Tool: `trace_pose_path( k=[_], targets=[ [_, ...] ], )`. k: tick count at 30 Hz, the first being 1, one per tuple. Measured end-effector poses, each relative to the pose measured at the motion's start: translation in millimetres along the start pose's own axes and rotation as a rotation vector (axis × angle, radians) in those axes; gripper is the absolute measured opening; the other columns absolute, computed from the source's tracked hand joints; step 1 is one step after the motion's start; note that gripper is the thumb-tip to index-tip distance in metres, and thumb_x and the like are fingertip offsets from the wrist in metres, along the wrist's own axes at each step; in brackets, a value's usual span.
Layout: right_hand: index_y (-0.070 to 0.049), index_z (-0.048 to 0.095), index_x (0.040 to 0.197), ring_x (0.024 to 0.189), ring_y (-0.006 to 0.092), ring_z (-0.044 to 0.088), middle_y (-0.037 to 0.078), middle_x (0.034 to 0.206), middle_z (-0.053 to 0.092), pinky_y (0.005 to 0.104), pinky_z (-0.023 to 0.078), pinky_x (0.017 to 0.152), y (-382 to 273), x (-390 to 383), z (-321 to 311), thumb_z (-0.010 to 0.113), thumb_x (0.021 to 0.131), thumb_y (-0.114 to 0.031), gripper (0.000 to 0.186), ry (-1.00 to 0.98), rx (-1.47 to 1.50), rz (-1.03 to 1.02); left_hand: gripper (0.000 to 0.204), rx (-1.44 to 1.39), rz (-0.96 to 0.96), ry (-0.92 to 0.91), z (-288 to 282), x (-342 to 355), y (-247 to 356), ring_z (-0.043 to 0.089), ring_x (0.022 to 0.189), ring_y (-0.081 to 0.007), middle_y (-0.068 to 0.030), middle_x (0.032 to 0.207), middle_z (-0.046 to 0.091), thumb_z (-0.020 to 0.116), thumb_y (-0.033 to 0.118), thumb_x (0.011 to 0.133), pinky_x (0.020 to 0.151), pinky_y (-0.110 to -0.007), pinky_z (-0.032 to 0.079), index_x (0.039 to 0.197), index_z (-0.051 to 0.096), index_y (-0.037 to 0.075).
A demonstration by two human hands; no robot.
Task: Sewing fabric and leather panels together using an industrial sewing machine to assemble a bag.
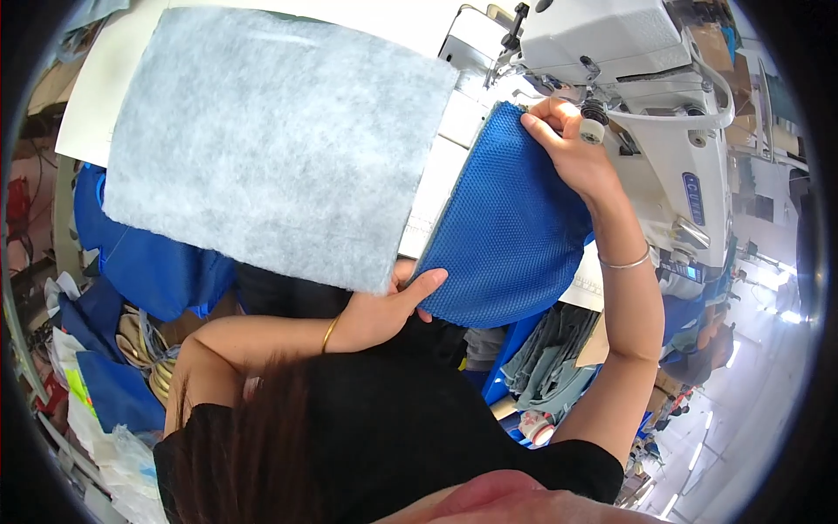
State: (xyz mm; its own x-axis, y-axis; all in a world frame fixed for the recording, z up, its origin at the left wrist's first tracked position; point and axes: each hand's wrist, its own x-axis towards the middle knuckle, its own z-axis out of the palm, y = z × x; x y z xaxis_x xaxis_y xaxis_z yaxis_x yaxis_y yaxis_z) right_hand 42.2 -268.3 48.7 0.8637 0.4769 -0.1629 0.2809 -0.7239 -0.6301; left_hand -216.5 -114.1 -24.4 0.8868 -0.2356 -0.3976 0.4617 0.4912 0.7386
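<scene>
A blue mesh fabric piece [506, 218] hangs between my two hands at the front edge of the sewing table. My right hand [572, 144] pinches its upper corner, close to the needle area of a white sewing machine [611, 44]. Lower down, my left hand [384, 310] grips the near corner with the thumb on top and the fingers mostly underneath. A pale grey-white sheet of fluffy batting [279, 148] lies flat on the table to the left. Its near right corner reaches my left hand.
Dark blue fabric [157, 266] hangs below the table's left edge, above a heap of scraps and bags [105, 393]. A stack of grey-green cloth [550, 358] sits below on the right. The machine's white body [698, 201] stands beyond my right forearm.
</scene>
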Motion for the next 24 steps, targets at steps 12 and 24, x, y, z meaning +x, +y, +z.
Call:
trace_pose_path(
  k=[12, 24],
  targets=[
    [0.000, 0.074, 0.093, 0.085, 0.0136, 0.067, 0.005, 0.088, 0.074, 0.0295, 0.053, 0.082, 16, 8, 9, 0.076, 0.089, -0.018, 0.019, 0.016, 0.142, 0.009, 0.036, -0.018, -0.001, 0.000, 0, -2, 0, 0.062, 0.073, -0.0094, -0.0051, 0.089, 0.070, 0.060, 0.032, 0.104, 0.062, -0.023, 0.055, 0.101, 0.069, -0.002],
    [-0.001, 0.074, 0.081, 0.077, 0.0135, 0.072, 0.006, 0.082, 0.076, 0.0281, 0.057, 0.074, 20, 19, 34, 0.085, 0.078, -0.016, 0.020, 0.248, 0.260, 0.011, 0.035, -0.008, 0.016, 0.076, 4, -2, 2, 0.059, 0.058, -0.0100, -0.0038, 0.079, 0.065, 0.060, 0.031, 0.104, 0.055, -0.023, 0.050, 0.086, 0.066, 0.002]
  ],
)
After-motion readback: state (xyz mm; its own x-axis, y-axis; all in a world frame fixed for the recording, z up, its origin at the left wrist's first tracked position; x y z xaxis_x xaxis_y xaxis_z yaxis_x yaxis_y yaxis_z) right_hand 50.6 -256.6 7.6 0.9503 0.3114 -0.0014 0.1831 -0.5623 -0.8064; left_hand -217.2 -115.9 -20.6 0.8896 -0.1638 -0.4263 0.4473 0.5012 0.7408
